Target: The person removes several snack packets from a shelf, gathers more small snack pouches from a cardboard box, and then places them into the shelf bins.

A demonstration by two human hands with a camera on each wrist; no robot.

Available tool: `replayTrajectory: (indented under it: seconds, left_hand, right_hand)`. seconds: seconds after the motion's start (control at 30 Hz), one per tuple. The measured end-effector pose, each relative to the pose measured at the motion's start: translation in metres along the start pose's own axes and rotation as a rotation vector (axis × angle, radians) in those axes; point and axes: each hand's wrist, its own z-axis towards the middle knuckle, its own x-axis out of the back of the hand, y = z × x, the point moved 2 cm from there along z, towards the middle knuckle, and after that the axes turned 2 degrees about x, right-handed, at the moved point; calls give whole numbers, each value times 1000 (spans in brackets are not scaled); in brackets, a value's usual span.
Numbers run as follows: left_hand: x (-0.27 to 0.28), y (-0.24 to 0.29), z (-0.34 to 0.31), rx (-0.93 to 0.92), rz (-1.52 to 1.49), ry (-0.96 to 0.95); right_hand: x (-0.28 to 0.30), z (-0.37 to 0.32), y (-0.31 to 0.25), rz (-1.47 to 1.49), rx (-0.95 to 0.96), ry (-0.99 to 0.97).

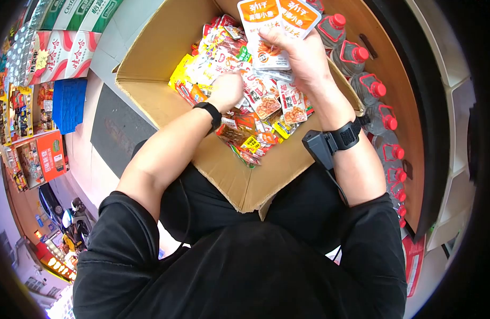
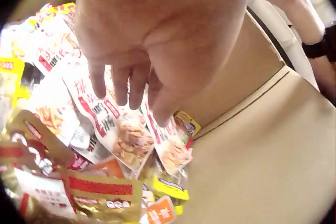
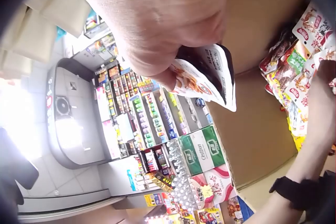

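My right hand (image 1: pixel 309 61) is raised over the right side of the cardboard box (image 1: pixel 223 178), gripping a few white-and-orange snack packets (image 1: pixel 270 57) with the thumb across their front. In the right wrist view the held packets (image 3: pixel 210 79) stick out past the fingers. Down in the box, my left hand (image 1: pixel 227 91) reaches into a heap of snack packets. Its fingers (image 2: pixel 122 87) point downward in the left wrist view, with the fingertips right at white packets (image 2: pixel 126 140) with red lettering. Gold packets (image 2: pixel 102 190) lie nearer that camera.
Large clear bottles with red caps (image 1: pixel 360 54) line the right side of the box. At the left are stacked cartons (image 1: pixel 69 53), a blue crate (image 1: pixel 69 106) and snack displays (image 1: pixel 53 154). The box stands close before the person's legs.
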Motion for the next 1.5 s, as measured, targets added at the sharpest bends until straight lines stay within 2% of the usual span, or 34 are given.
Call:
replayTrajectory:
  seconds: [0.1, 0.2, 0.27, 0.33, 0.37, 0.4, 0.47, 0.53, 0.6, 0.7, 0.87, 1.13, 1.17, 1.23, 1.27, 1.37, 1.4, 1.43, 1.47, 1.5]
  left_hand:
    - [-15, -26, 2, -21, 41, -18]
    - [-27, -24, 3, 47, -49, -74]
    - [-32, -17, -3, 16, -104, -133]
    - [-31, 7, -9, -156, -130, -281]
    - [-39, 10, -12, -278, -159, -240]
    - [-41, 15, -12, -383, -211, -354]
    - [-42, 16, -12, -327, -178, -239]
    - [-34, 4, -1, -71, -195, -29]
    - [-35, -23, 14, 32, -207, -32]
    - [-40, -32, 14, 29, -109, -83]
    - [-48, -15, 5, 8, -192, -23]
    - [-20, 11, 13, -83, -314, -11]
    - [-33, 1, 29, -225, -324, 217]
    - [39, 31, 14, -266, -211, 292]
    - [75, 38, 13, -205, -158, 329]
    - [162, 22, 11, -99, -68, 483]
    - [186, 13, 1, -146, -38, 580]
    - [209, 4, -11, -145, -140, 581]
    - [226, -11, -9, -90, -294, 481]
    - [230, -18, -10, -156, -661, 445]
  right_hand:
    - [5, 1, 0, -14, -3, -5]
    - [6, 2, 1, -46, 16, 3]
    - [4, 0, -1, -52, 13, 9]
    - [4, 0, -3, -60, 19, 12]
    - [4, 0, -3, -68, 20, 12]
    - [4, -1, -3, -77, 19, 12]
    - [3, -3, -3, -52, 8, 13]
    - [2, -3, -5, -27, 3, 17]
    - [2, -5, -8, -68, 4, 18]
    - [4, -5, -9, -81, -16, 4]
    - [1, -5, -7, -65, -18, -6]
    - [3, -7, -9, -123, -20, 27]
    - [5, -6, -6, -108, -11, 21]
    - [9, -4, -4, -90, -4, 14]
    - [10, -3, -4, -72, 2, 36]
    - [8, -1, -4, -91, 53, 88]
    - [8, -1, -5, -133, 99, 120]
    - [4, -1, -11, -135, 99, 122]
    - [-4, -4, -22, -44, 137, 89]
    - [-8, -7, -27, 46, 174, 56]
